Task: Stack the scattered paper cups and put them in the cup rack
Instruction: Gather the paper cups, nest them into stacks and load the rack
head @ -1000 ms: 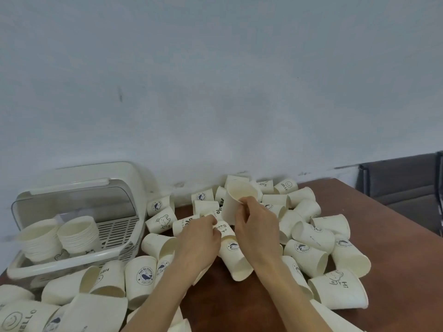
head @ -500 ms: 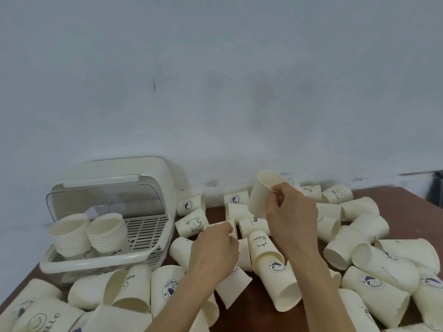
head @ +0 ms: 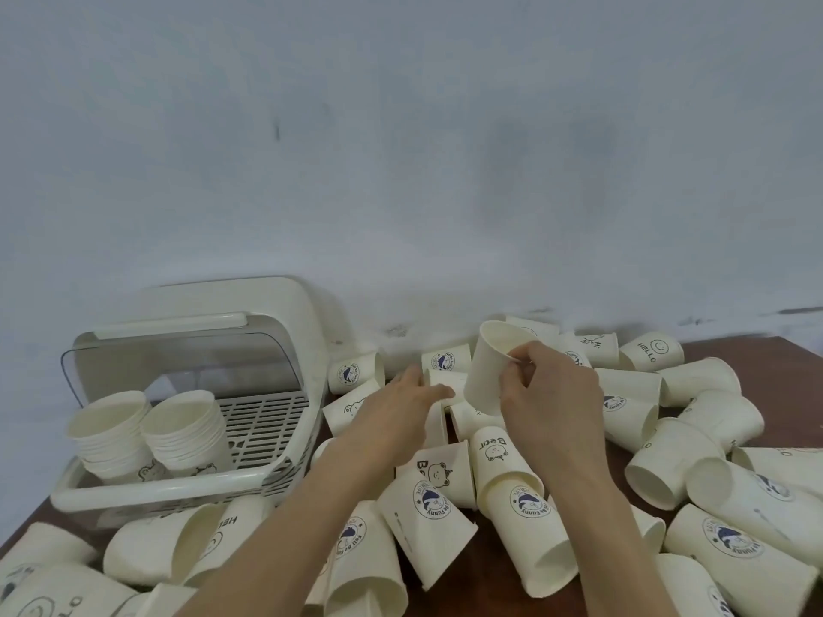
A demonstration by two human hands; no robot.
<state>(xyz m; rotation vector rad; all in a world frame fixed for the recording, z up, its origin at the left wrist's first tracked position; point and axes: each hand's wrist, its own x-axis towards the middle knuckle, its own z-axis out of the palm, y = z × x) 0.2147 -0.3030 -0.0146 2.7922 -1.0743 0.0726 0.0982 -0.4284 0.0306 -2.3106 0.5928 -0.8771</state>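
1. Right hand [head: 545, 407] pinches the rim of a raised cup [head: 492, 367], mouth up and clear of the pile (likely the base for nesting the next one).
2. Left hand [head: 396, 411] reaches flat, fingers touching a lying cup [head: 445, 380]; no grip visible.
3. Loose cups [head: 530, 505] litter the brown table [head: 766, 362].
4. Cup rack [head: 187, 487], left, lid up for access, holds two stacks [head: 147, 434].

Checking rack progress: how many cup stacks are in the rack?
2. One stack sits at the cup rack's left end, the other stack right beside it; none looks hidden.
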